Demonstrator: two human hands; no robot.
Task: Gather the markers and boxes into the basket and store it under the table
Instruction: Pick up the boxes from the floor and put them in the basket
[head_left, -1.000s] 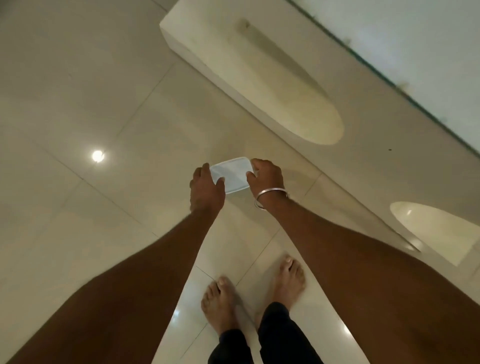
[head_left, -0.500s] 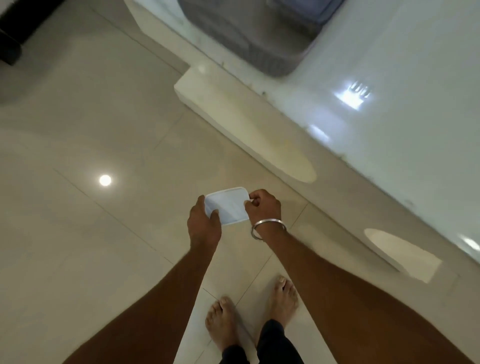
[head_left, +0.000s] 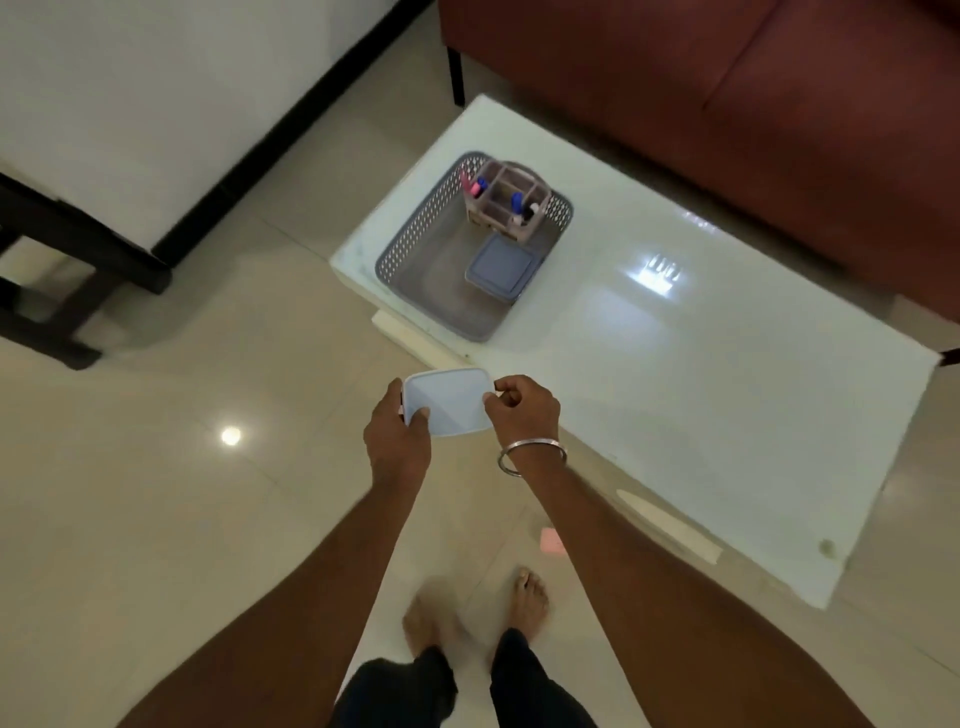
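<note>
A small box with a pale blue lid (head_left: 448, 401) is held level above the floor between both hands. My left hand (head_left: 397, 435) grips its left end and my right hand (head_left: 522, 408) pinches its right end. Ahead, a grey perforated basket (head_left: 415, 240) stands on the near left corner of the white table (head_left: 727, 374). Inside the basket lie a second blue-lidded box (head_left: 500, 269) and a pinkish compartment holder (head_left: 506, 200) with several markers standing in it.
A dark red sofa (head_left: 727, 93) runs behind the table. Dark wooden furniture legs (head_left: 62, 270) stand at the left on the glossy tiled floor (head_left: 156, 519). A pink slip (head_left: 551, 543) lies on the floor by my feet.
My view has lifted from the floor and the table's underside to the tabletop, bringing the basket into sight. Both hands still hold the box in front of me.
</note>
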